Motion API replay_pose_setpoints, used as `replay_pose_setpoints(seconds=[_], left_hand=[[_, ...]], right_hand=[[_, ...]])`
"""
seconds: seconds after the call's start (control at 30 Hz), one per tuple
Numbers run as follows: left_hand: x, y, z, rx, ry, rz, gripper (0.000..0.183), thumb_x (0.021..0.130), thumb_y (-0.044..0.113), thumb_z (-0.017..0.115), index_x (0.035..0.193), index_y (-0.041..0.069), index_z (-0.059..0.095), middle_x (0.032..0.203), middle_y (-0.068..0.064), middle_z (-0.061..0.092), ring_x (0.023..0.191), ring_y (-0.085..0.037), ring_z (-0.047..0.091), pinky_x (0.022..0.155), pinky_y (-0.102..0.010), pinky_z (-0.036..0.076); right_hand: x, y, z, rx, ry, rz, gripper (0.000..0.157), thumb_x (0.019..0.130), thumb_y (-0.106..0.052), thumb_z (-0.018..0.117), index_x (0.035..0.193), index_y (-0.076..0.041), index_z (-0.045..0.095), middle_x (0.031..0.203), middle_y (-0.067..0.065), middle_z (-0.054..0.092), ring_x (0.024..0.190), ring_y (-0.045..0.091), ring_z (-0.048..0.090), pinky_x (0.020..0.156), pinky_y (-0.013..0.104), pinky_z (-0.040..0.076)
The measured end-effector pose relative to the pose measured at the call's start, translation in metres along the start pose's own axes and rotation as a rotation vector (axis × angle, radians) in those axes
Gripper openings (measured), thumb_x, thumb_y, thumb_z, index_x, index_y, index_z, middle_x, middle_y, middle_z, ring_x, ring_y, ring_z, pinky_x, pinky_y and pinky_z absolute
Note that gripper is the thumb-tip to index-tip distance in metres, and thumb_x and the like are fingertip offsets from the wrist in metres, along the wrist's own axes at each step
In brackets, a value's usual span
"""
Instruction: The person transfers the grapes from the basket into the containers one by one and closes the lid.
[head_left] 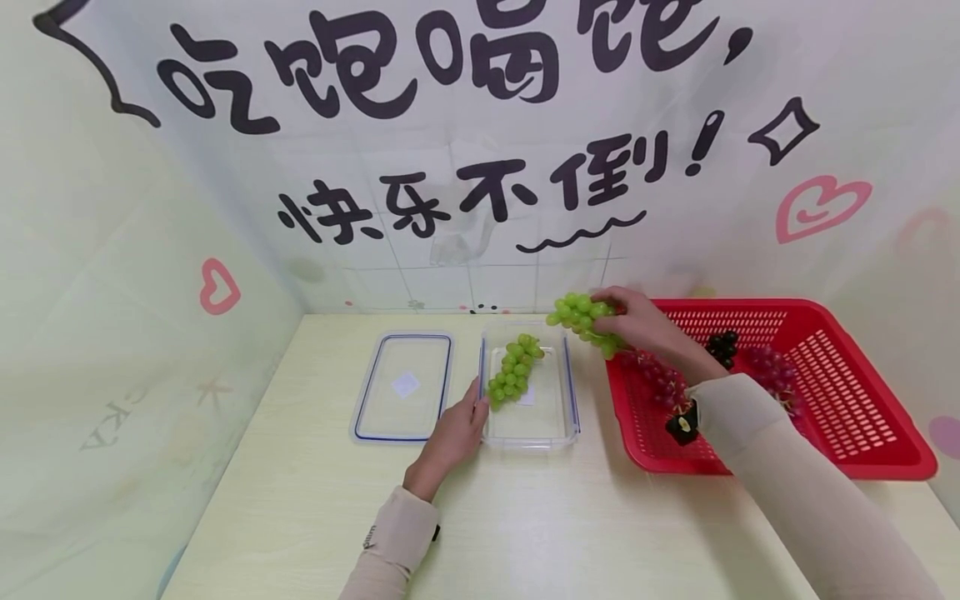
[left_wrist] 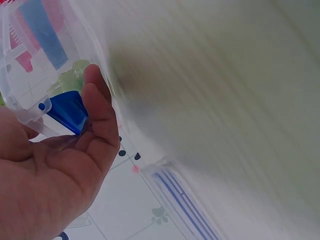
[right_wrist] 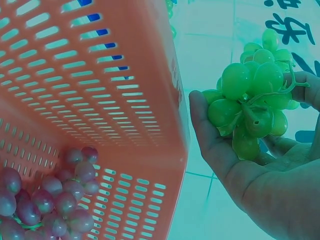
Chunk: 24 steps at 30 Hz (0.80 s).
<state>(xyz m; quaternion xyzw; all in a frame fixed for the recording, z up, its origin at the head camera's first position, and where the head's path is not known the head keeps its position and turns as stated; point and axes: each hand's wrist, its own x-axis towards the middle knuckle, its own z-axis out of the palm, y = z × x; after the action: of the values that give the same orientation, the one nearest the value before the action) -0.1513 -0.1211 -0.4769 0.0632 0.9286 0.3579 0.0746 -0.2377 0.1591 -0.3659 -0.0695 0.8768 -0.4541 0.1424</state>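
Note:
My right hand [head_left: 633,321] grips a bunch of green grapes [head_left: 577,315] in the air between the clear container and the red basket. In the right wrist view, fingers and thumb curl round that bunch [right_wrist: 252,90], its stem facing the camera. My left hand [head_left: 457,429] holds the left wall of the clear food container [head_left: 551,425]. Close up in the left wrist view, its fingers bend at the wall by a blue strip [left_wrist: 70,111]. Inside the container, against the left side, lies another green grape bunch [head_left: 516,368].
A clear lid with a blue seal [head_left: 405,387] lies flat left of the container. The red perforated basket [head_left: 892,417] at the right holds purple-red grapes [head_left: 772,367] and black grapes [head_left: 722,346]. A printed cloth [head_left: 480,150] hangs behind the pale table [head_left: 510,533].

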Motion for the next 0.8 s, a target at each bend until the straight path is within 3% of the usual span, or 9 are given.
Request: replay_pose_setpoints(seconds=[0.43, 0.8], left_hand=[[0.000, -0.002, 0.001, -0.011, -0.011, -0.011, 0.053, 0.099, 0.032, 0.027, 0.144, 0.006, 0.017, 0.062, 0.000, 0.048, 0.055, -0.009, 0.050, 0.069, -0.034, 0.043], [0.000, -0.002, 0.000, -0.025, -0.015, -0.004, 0.054, 0.099, 0.034, 0.026, 0.144, 0.007, 0.016, 0.064, -0.001, 0.049, 0.058, -0.009, 0.051, 0.071, -0.033, 0.043]], right_hand=[[0.007, -0.007, 0.014, -0.017, -0.016, -0.006, 0.047, 0.084, -0.022, 0.057, 0.128, -0.012, 0.044, 0.117, 0.011, 0.044, 0.102, 0.027, 0.044, 0.078, 0.034, 0.047], [0.010, -0.014, 0.025, -0.011, -0.035, 0.018, 0.049, 0.083, -0.026, 0.059, 0.129, -0.015, 0.044, 0.122, 0.007, 0.043, 0.105, 0.026, 0.044, 0.081, 0.035, 0.046]])
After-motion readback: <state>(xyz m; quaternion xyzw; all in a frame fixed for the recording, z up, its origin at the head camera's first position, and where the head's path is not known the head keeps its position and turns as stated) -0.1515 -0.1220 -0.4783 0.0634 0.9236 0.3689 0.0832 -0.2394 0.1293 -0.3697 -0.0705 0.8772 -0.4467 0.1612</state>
